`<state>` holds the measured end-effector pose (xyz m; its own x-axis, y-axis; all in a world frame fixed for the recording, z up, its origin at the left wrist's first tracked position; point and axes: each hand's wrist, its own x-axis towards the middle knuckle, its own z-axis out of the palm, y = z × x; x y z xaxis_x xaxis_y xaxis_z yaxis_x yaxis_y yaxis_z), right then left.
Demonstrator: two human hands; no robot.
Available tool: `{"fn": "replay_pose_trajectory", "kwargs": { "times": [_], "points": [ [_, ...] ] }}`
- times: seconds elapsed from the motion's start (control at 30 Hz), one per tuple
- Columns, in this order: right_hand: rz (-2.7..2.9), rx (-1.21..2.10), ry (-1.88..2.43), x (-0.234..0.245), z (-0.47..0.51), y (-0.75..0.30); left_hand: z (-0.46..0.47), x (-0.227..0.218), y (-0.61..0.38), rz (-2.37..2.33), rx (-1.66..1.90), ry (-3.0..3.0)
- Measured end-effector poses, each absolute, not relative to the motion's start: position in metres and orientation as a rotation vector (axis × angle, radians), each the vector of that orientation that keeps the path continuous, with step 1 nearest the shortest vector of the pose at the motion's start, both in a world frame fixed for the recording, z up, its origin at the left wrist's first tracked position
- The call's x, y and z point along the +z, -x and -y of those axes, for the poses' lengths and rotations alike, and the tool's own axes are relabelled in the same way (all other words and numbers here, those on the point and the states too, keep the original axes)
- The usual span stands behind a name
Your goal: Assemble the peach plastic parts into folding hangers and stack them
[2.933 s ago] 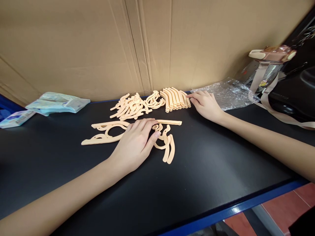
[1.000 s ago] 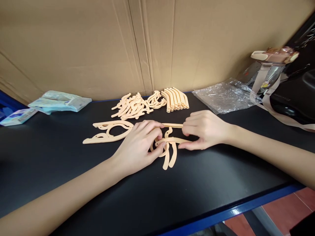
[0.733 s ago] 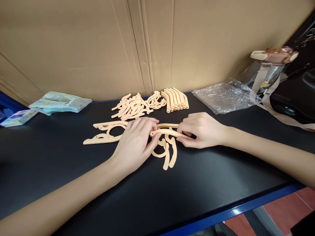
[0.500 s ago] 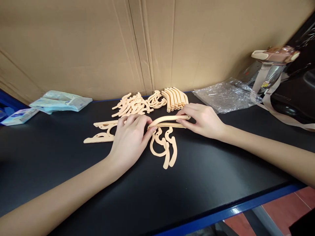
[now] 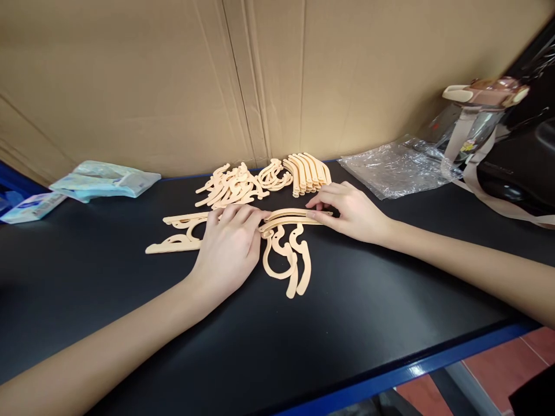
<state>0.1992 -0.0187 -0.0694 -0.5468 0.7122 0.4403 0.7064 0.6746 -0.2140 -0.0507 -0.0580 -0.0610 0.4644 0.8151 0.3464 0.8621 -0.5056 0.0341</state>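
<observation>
In right hand (image 5: 353,211), apparently, curved strip (image 5: 289,215)

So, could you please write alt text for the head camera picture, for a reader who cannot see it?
On a black table, the left hand lies flat on a hanger piece while the right hand pinches one end of a curved strip beside it. More peach pieces lie behind, before a cardboard wall.

Curved strips (image 5: 295,215): smooth, matt peach plastic is recorded. Table top (image 5: 368,300): matt black; blue edge (image 5: 433,364) glossy. Wall (image 5: 173,86): creased brown cardboard. Bag (image 5: 390,170): clear, crinkled, glossy film.
</observation>
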Motion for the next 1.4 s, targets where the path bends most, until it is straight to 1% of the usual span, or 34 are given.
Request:
{"fn": "replay_pose_trajectory", "kwargs": {
  "times": [0.17, 0.47, 1.4],
  "points": [
    [2.504, 0.004, 0.929, -0.0684, 0.0204, -0.1997, 0.0589, -0.0618, 0.0509, 1.505, -0.507, 2.51],
    [2.52, 0.037, 0.831, -0.0704, 0.017, -0.2008, 0.0592, -0.0616, 0.0486, 1.536, -0.513, 2.477],
    [2.511, 0.006, 0.887, -0.0707, 0.019, -0.1976, 0.0578, -0.0627, 0.0508, 1.5, -0.495, 2.457]
  ]
}}
